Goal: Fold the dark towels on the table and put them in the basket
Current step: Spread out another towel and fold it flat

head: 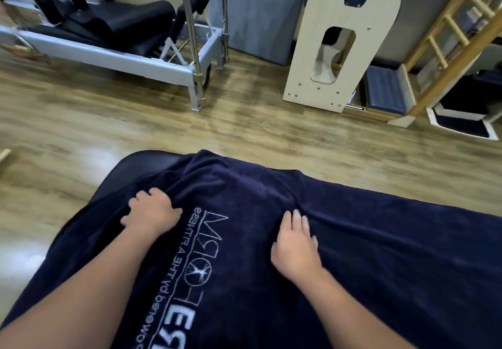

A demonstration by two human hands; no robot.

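On the desk (pixel 130 169), the left hand (pixel 152 211) is pinching the towel (pixel 366 253); the right hand (pixel 296 242) is lying flat, spread. A bunched far edge could skew the fold.

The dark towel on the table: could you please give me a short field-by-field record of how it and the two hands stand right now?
towel: dark towel spread open over the table, not yet folded, white logo facing up
left hand: left hand curled, gripping a bunched fold near the towel's far left edge
right hand: right hand flat, palm down, fingers pressing a crease
basket: not in view
surroundings: wooden floor, exercise equipment beyond the table
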